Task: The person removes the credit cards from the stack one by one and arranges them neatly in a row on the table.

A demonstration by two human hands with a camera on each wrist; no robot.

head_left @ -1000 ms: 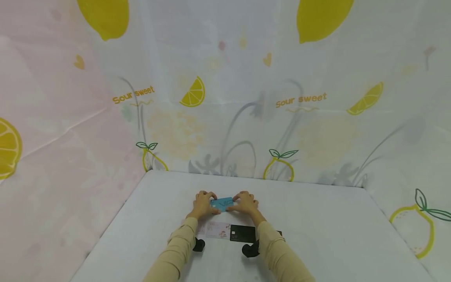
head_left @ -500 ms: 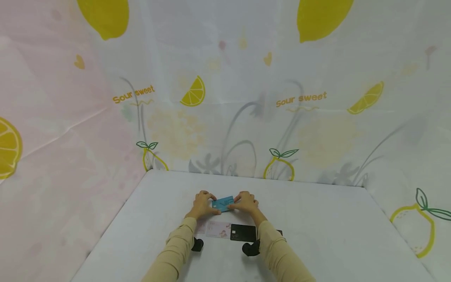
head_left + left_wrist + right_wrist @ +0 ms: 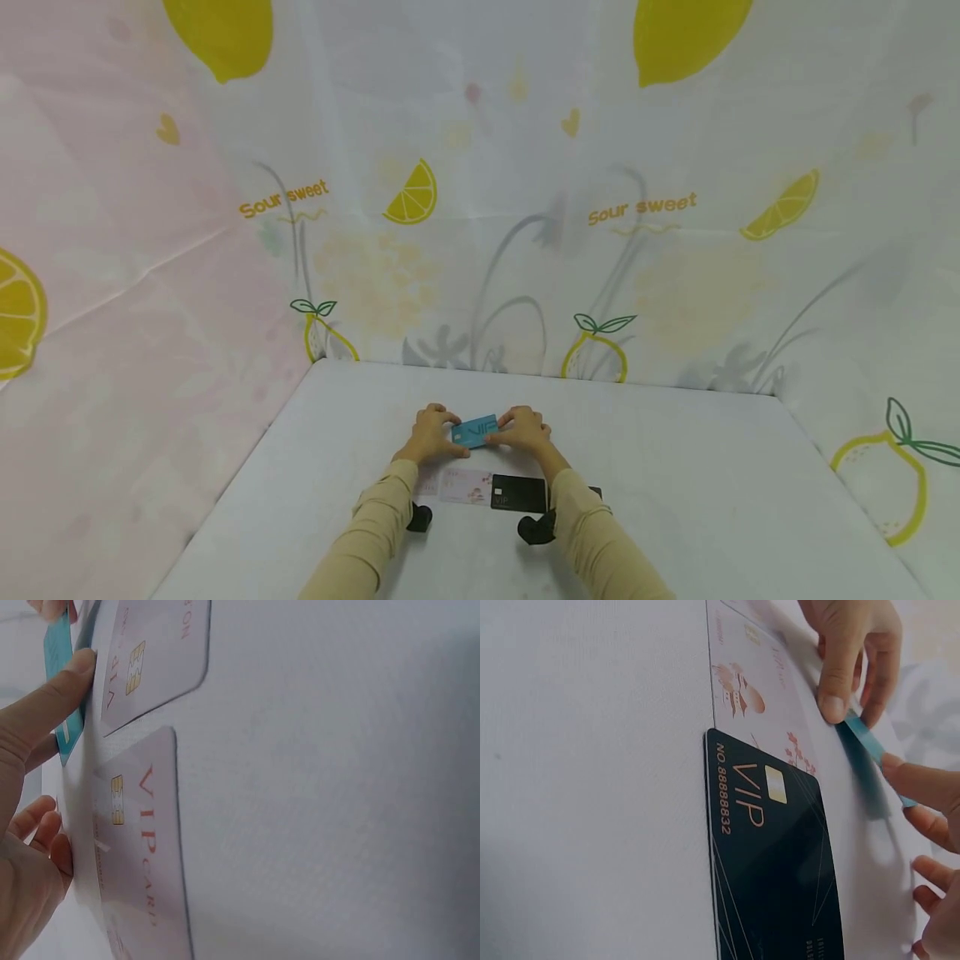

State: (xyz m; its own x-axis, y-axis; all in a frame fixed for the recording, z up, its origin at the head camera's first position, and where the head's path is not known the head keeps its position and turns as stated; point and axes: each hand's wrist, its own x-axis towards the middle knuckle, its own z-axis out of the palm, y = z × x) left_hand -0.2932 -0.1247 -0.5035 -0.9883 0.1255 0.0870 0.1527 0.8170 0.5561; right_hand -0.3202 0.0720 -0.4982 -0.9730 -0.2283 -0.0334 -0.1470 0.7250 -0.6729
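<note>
A blue VIP card (image 3: 474, 432) is tilted up off the white table between my two hands. My right hand (image 3: 525, 429) pinches its right end, the thumb over the printed face. At the left end, my left hand (image 3: 431, 433) has its thumb and forefinger around the card's edge. In the right wrist view the blue card (image 3: 870, 742) shows edge-on, with a shadow under it. Nearer me lies a row of cards: a pale pink VIP card (image 3: 142, 847), a second pale card with red blossoms (image 3: 465, 487), and a black VIP card (image 3: 519, 493).
Another dark card (image 3: 596, 492) shows at the row's right end, mostly hidden by the right sleeve (image 3: 600, 533). Black wrist cameras (image 3: 537, 528) hang beneath both forearms. A lemon-print cloth wall (image 3: 480, 208) rises behind the white table (image 3: 675, 467).
The blue card has shifted slightly right and away from me, its right end rising a little. My right thumb has slid onto its face. The row of cards stays put.
</note>
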